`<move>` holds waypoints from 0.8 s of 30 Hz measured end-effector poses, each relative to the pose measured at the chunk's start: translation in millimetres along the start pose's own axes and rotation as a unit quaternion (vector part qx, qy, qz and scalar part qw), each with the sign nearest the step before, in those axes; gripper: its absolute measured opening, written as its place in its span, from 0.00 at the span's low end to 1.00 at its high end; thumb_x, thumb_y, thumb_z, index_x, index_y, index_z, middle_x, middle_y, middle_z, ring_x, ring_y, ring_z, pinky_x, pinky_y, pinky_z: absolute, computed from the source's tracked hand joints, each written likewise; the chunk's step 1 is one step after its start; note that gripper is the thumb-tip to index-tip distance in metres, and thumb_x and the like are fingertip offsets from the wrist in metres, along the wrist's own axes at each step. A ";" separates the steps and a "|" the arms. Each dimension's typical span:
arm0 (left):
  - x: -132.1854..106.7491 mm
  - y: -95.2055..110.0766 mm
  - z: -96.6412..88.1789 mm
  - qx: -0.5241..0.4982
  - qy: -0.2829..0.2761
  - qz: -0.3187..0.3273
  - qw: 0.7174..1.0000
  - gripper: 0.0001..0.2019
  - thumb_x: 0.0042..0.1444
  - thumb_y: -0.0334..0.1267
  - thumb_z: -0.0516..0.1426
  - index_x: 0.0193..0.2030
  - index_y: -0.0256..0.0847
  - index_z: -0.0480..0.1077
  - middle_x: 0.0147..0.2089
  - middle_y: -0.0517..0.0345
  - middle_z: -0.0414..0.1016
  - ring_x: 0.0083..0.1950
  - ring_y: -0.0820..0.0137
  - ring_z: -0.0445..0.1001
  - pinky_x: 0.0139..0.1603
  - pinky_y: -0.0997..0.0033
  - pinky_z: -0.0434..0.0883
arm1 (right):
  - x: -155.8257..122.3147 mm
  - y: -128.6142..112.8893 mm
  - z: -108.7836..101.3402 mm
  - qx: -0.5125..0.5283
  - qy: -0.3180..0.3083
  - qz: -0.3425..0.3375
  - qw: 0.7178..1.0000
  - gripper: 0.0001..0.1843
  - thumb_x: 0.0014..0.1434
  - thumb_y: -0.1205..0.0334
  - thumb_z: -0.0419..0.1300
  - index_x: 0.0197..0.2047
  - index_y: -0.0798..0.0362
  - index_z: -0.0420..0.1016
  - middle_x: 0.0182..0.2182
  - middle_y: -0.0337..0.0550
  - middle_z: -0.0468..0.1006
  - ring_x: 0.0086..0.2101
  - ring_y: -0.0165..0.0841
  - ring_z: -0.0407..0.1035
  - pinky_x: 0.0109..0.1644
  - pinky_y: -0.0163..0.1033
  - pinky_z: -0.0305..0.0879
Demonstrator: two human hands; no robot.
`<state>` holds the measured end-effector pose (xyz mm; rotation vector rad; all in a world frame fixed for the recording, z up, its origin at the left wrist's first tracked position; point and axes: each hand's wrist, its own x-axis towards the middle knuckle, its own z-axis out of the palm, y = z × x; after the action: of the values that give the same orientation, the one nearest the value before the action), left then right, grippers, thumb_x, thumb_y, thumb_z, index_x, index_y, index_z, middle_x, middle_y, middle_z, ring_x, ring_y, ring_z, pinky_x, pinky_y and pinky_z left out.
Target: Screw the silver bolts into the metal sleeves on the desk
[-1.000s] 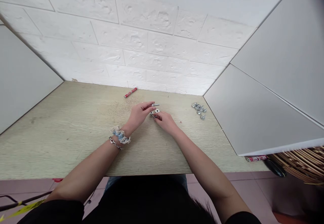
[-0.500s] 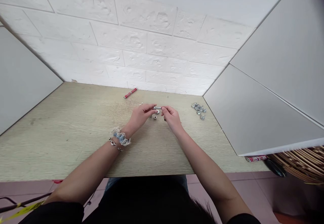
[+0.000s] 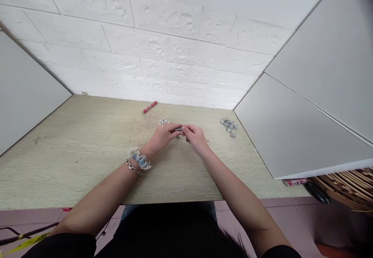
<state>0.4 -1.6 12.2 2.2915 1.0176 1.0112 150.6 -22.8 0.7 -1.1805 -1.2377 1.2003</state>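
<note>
My left hand (image 3: pixel 162 137) and my right hand (image 3: pixel 196 136) meet over the middle of the wooden table (image 3: pixel 87 153). Between their fingertips they pinch a small silver bolt (image 3: pixel 178 129), held level just above the tabletop. The left wrist wears a blue scrunchie and a chain bracelet. A couple of small metal parts (image 3: pixel 163 121) lie on the table just behind the left hand. Whether a nut sits on the bolt is too small to tell.
A pile of several silver bolts (image 3: pixel 229 125) lies at the right, near the grey side panel (image 3: pixel 291 133). A red pen (image 3: pixel 149 107) rests by the white brick wall. A wicker basket (image 3: pixel 346 188) stands low on the right, beyond the table.
My right hand rose from the tabletop and came to the bolt in my left hand. Both hands now hold it together, slightly lower than half a second ago.
</note>
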 end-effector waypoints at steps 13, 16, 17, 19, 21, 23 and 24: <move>-6.2 -7.6 -2.4 0.120 -0.011 0.169 0.978 0.14 0.60 0.37 0.48 0.51 0.38 0.65 0.41 0.51 0.73 0.40 0.71 0.71 0.40 0.73 0.68 | 0.0 -5.7 -7.6 0.056 -0.082 0.065 0.993 0.21 0.43 0.49 0.63 0.36 0.55 0.72 0.20 0.35 0.66 0.17 0.21 0.54 0.18 0.30 0.49; -7.1 -10.9 -3.9 0.147 0.015 0.203 0.968 0.16 0.59 0.34 0.49 0.54 0.39 0.62 0.43 0.51 0.72 0.42 0.71 0.71 0.41 0.72 0.68 | 1.1 -2.8 -6.4 0.082 -0.092 0.055 0.991 0.19 0.43 0.50 0.63 0.36 0.54 0.71 0.20 0.34 0.66 0.18 0.21 0.54 0.19 0.30 0.49; -7.1 -12.0 -4.1 0.152 0.022 0.212 0.965 0.16 0.59 0.33 0.49 0.55 0.40 0.62 0.44 0.51 0.72 0.42 0.71 0.71 0.42 0.72 0.68 | 1.5 -1.8 -5.5 0.091 -0.094 0.053 0.990 0.19 0.43 0.50 0.63 0.35 0.54 0.71 0.21 0.35 0.66 0.18 0.21 0.55 0.19 0.30 0.49; -6.6 -13.4 -3.8 0.153 0.036 0.222 0.962 0.17 0.59 0.33 0.49 0.55 0.42 0.61 0.44 0.52 0.72 0.43 0.72 0.71 0.42 0.73 0.68 | 2.4 -0.1 -3.8 0.110 -0.097 0.047 0.988 0.19 0.43 0.51 0.64 0.35 0.53 0.69 0.25 0.36 0.68 0.20 0.21 0.56 0.20 0.30 0.50; -5.7 -13.9 -2.8 0.146 0.047 0.224 0.962 0.17 0.59 0.34 0.50 0.55 0.42 0.61 0.44 0.52 0.72 0.42 0.72 0.71 0.41 0.74 0.69 | 3.3 1.1 -2.6 0.126 -0.097 0.042 0.986 0.19 0.42 0.52 0.65 0.35 0.52 0.69 0.27 0.36 0.69 0.21 0.21 0.57 0.21 0.30 0.51; -4.9 -13.9 -1.6 0.139 0.053 0.222 0.964 0.17 0.58 0.36 0.50 0.55 0.41 0.62 0.43 0.52 0.73 0.41 0.72 0.71 0.40 0.74 0.69 | 3.9 1.6 -2.1 0.132 -0.095 0.037 0.986 0.18 0.42 0.52 0.65 0.35 0.52 0.69 0.29 0.37 0.69 0.22 0.21 0.57 0.22 0.30 0.52; -4.6 -13.9 -1.1 0.137 0.054 0.220 0.964 0.17 0.58 0.36 0.50 0.55 0.40 0.62 0.43 0.52 0.73 0.40 0.72 0.72 0.40 0.74 0.69 | 4.2 1.5 -2.1 0.131 -0.094 0.034 0.986 0.18 0.42 0.52 0.65 0.34 0.52 0.69 0.29 0.37 0.69 0.22 0.21 0.57 0.22 0.30 0.52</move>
<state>-8.8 3.8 2.1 2.7984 0.7374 1.2425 152.6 -18.6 -0.7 -0.9373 -1.1408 1.5033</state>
